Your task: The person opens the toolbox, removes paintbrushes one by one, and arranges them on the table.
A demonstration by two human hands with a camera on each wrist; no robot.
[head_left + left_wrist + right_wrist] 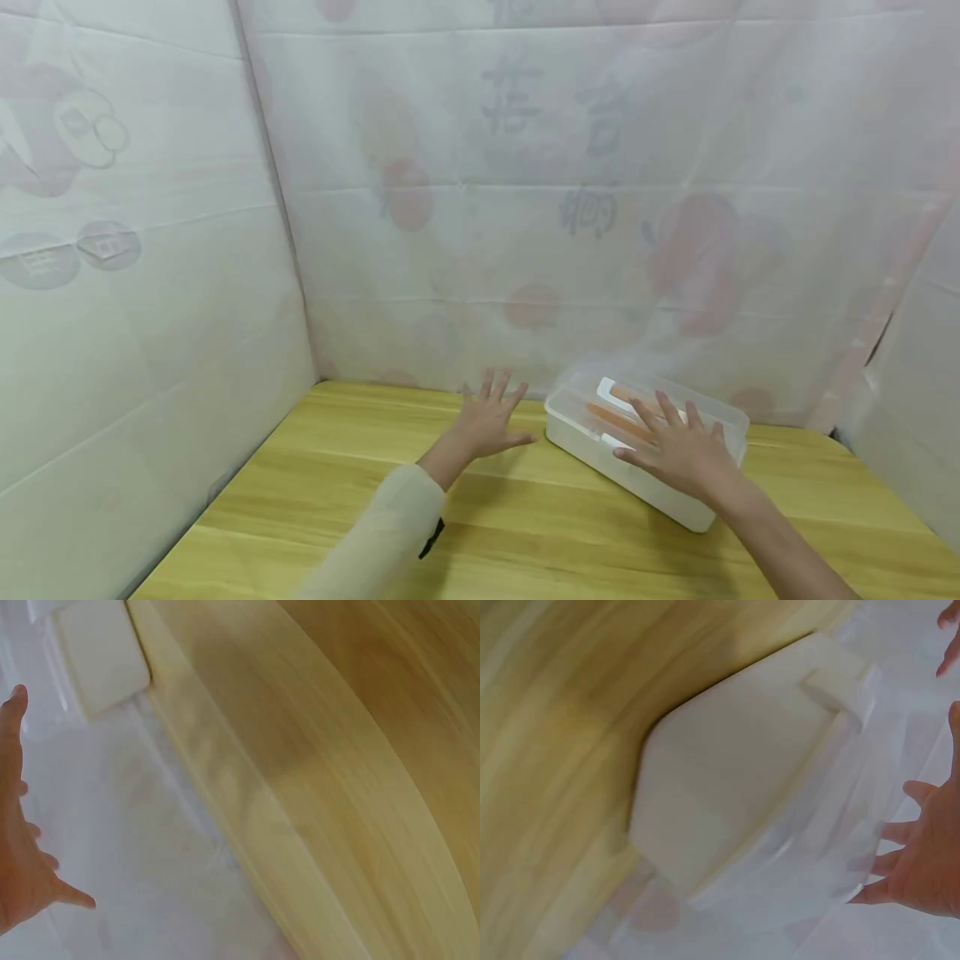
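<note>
A white plastic box (pixel 592 446) with a clear lid stands on the wooden table (pixel 525 533) at the right; orange sticks (pixel 618 422) show through the lid. My right hand (pixel 675 450) lies flat on the lid with its fingers spread. In the right wrist view the box (pixel 727 802) fills the middle and the spread hand (pixel 922 855) shows at the right edge. My left hand (pixel 487 421) hovers open over the table just left of the box, fingers spread, holding nothing. The left wrist view shows that hand (pixel 22 847) at the left edge and a white latch (pixel 101 656).
Thin white sheeting (pixel 525 208) with faded printed marks hangs behind the table and on both sides, closing it in. The table's far edge meets the sheeting right behind the box. The wooden top stretches bare toward me.
</note>
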